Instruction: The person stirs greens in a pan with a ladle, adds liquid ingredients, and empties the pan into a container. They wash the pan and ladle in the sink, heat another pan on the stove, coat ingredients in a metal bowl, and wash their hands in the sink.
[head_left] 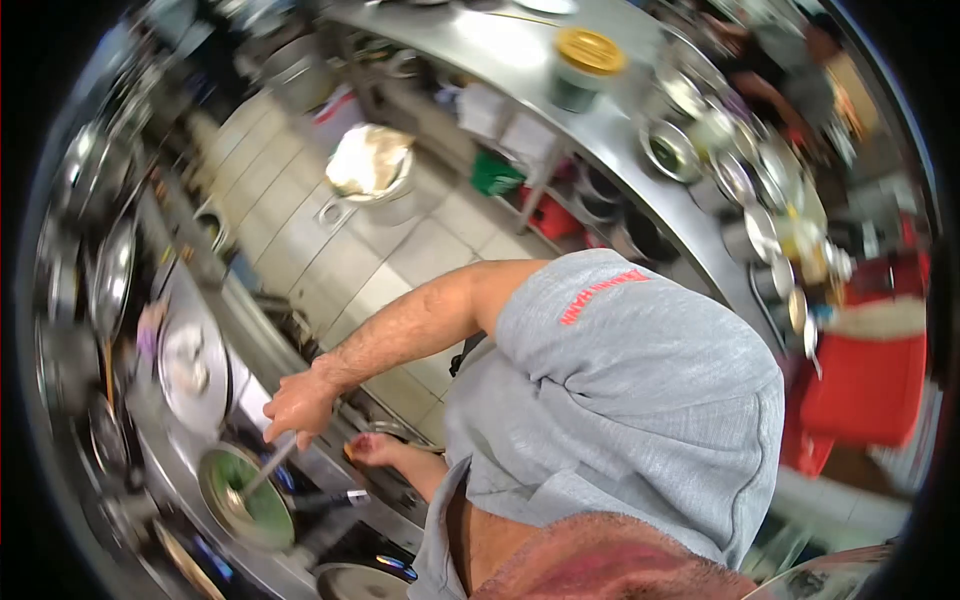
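A: Start with your hands: how many show, and what does each do?
B: Two. Your right hand (pixel 300 403) is closed around one long-handled spoon (pixel 270 468), above the pan (pixel 272 530). Your left hand (pixel 378 450) is near the pan, on your side of it; you cannot tell whether its fingers are pressed together or apart, as they are blurred.
A: And the pan itself?
B: You have it in front of you, one pan with green contents (pixel 238 470), and the spoon's far end sits inside it. One dark handle (pixel 335 499) points from the pan towards you.
A: What do you have around the pan?
B: Near it, on your right, one wide round vessel (pixel 212 410), pale inside. Well apart from the pan, also on your right, you have one pale bucket (pixel 392 208) on the floor. Farther still from the pan stands one tub with a yellow lid (pixel 588 52), on one steel table (pixel 490 42).
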